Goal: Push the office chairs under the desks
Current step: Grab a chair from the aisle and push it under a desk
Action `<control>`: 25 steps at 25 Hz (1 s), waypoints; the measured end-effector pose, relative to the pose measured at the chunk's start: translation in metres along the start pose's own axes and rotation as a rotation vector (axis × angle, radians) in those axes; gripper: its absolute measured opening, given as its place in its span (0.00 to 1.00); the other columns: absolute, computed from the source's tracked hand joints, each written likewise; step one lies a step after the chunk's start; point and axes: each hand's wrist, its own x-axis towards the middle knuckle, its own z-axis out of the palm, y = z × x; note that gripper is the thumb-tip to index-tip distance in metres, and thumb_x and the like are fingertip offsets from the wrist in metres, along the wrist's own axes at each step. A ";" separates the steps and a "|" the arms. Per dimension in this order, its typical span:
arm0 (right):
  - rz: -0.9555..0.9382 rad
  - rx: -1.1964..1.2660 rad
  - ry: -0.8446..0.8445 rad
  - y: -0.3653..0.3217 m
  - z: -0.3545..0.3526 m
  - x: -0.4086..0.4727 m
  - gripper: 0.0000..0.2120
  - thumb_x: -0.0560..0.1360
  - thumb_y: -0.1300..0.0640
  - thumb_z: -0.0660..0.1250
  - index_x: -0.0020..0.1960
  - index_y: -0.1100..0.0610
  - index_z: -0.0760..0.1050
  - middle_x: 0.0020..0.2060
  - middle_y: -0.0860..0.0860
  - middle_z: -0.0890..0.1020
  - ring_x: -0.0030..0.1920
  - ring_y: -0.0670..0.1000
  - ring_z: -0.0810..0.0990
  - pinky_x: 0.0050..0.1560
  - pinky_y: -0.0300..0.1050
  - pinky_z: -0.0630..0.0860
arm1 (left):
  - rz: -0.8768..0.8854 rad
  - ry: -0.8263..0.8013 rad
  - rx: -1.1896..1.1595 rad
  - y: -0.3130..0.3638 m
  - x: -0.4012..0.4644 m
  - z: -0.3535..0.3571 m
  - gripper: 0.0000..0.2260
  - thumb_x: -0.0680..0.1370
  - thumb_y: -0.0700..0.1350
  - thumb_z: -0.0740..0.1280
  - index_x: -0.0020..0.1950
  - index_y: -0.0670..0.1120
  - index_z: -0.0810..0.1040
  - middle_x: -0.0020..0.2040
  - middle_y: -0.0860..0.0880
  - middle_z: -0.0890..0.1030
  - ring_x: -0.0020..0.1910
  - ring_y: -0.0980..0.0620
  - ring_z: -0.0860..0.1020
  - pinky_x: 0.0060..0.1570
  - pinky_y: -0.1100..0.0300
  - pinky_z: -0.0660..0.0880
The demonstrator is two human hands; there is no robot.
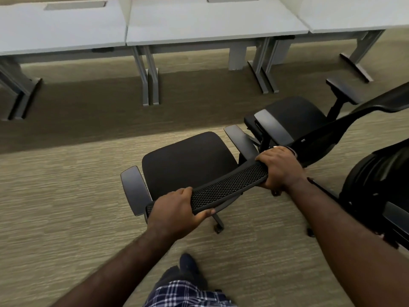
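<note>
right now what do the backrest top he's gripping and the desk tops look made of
Backrest top: black perforated mesh, likely plastic or woven fabric, matte; small holes show. Desk tops: smooth pale grey, probably laminate; flat, even sheen, no grain.

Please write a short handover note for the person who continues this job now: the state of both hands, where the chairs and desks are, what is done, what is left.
Left hand: gripping the left end of the near chair's backrest top.
Right hand: gripping the right end of it.
Near chair: on the carpet, seat facing the middle desk, still well short of it.
Second chair: to the right, slightly nearer the desks, also not under one.
Third chair: at the right edge, only partly in view.
Done: no chair visibly under a desk.
Left: roll the near chair under a desk, then the others.
</note>
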 end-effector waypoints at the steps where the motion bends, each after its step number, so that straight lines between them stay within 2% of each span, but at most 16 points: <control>1: 0.000 -0.003 -0.004 -0.005 0.001 0.009 0.36 0.60 0.29 0.61 0.58 0.52 0.78 0.53 0.50 0.82 0.57 0.54 0.78 0.68 0.55 0.66 | -0.003 -0.003 -0.001 -0.009 0.005 -0.002 0.40 0.66 0.82 0.46 0.58 0.54 0.73 0.49 0.56 0.79 0.44 0.56 0.77 0.41 0.57 0.77; 3: -0.005 -0.023 -0.004 -0.014 0.002 0.030 0.36 0.61 0.29 0.62 0.59 0.51 0.78 0.54 0.50 0.82 0.57 0.53 0.78 0.68 0.56 0.66 | -0.005 0.000 0.005 -0.028 0.014 -0.005 0.38 0.66 0.82 0.47 0.57 0.54 0.73 0.48 0.56 0.79 0.43 0.56 0.76 0.39 0.58 0.76; 6: -0.010 -0.026 0.001 -0.026 0.003 0.063 0.31 0.62 0.32 0.71 0.58 0.50 0.77 0.53 0.50 0.82 0.57 0.53 0.78 0.67 0.57 0.68 | -0.007 0.016 0.008 -0.058 0.033 -0.013 0.37 0.66 0.81 0.49 0.56 0.55 0.74 0.49 0.56 0.80 0.44 0.55 0.77 0.37 0.59 0.71; 9: -0.003 -0.032 0.009 -0.037 0.003 0.095 0.31 0.61 0.30 0.67 0.56 0.50 0.78 0.52 0.50 0.83 0.55 0.54 0.79 0.66 0.57 0.69 | -0.021 0.024 0.013 -0.086 0.052 -0.019 0.38 0.66 0.81 0.50 0.59 0.54 0.74 0.51 0.55 0.81 0.47 0.54 0.78 0.39 0.58 0.73; 11: 0.000 -0.039 0.015 -0.047 0.003 0.121 0.31 0.61 0.30 0.64 0.54 0.50 0.78 0.51 0.50 0.83 0.55 0.55 0.79 0.65 0.57 0.69 | -0.039 0.041 0.023 -0.108 0.068 -0.025 0.38 0.66 0.82 0.50 0.57 0.55 0.75 0.50 0.55 0.81 0.46 0.53 0.78 0.39 0.57 0.72; 15: -0.003 -0.070 0.014 -0.057 0.004 0.181 0.27 0.62 0.33 0.71 0.53 0.50 0.78 0.50 0.51 0.83 0.54 0.55 0.78 0.63 0.57 0.70 | -0.080 0.061 0.025 -0.150 0.105 -0.038 0.34 0.66 0.81 0.53 0.51 0.55 0.74 0.47 0.54 0.81 0.45 0.52 0.78 0.37 0.57 0.70; 20: -0.036 -0.067 0.031 -0.059 0.003 0.261 0.25 0.63 0.33 0.72 0.52 0.49 0.79 0.47 0.50 0.83 0.52 0.55 0.79 0.61 0.55 0.70 | -0.150 0.092 0.053 -0.194 0.161 -0.053 0.35 0.63 0.82 0.52 0.47 0.53 0.74 0.43 0.53 0.80 0.42 0.51 0.78 0.35 0.57 0.67; 25: -0.106 -0.069 0.028 -0.053 -0.002 0.354 0.26 0.62 0.33 0.72 0.52 0.50 0.80 0.47 0.50 0.84 0.51 0.55 0.80 0.61 0.53 0.70 | -0.247 0.119 0.054 -0.227 0.219 -0.067 0.36 0.62 0.84 0.51 0.44 0.54 0.73 0.40 0.54 0.79 0.39 0.51 0.78 0.33 0.56 0.71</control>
